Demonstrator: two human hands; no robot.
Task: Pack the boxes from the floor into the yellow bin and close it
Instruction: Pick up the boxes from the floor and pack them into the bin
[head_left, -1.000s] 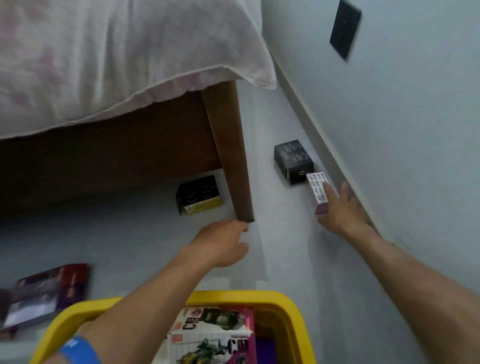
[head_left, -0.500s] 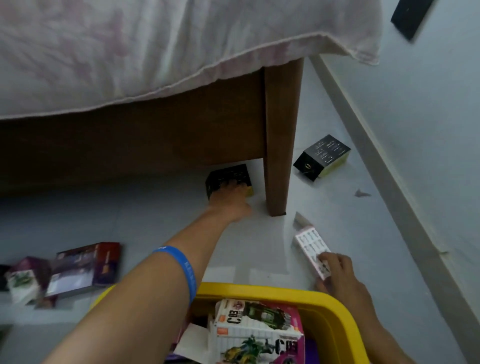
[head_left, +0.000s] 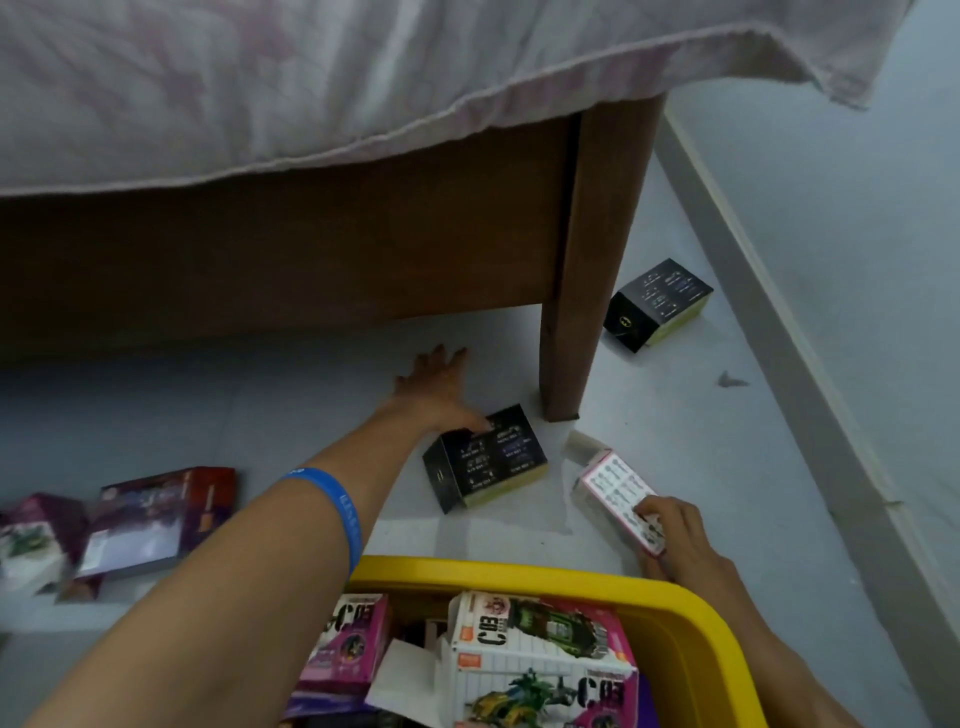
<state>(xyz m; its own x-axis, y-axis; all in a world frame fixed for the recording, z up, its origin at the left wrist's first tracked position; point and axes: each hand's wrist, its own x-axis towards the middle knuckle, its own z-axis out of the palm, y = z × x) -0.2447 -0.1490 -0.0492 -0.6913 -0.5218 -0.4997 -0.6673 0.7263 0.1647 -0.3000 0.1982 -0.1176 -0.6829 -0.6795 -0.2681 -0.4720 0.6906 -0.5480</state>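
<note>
The black box (head_left: 485, 457) has been dragged out from under the bed, now just left of the bed leg (head_left: 587, 291). Left hand (head_left: 441, 395) lies spread, thumb touching it. Right hand (head_left: 675, 535) pinches the white box (head_left: 613, 488) (near the yellow bin (head_left: 691, 618)); both ready for packing.

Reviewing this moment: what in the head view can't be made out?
- Yellow bin: its near side is cut off by the bottom edge, and no lid is in view.
- Bin contents: partly covered by the left forearm.
- Print on the black box by the left hand: too small and blurred to read.
- Boxes at the left edge: blurred and cropped, so their count is unclear.
- Pink-edged box: its near end is covered by the right hand.
</note>
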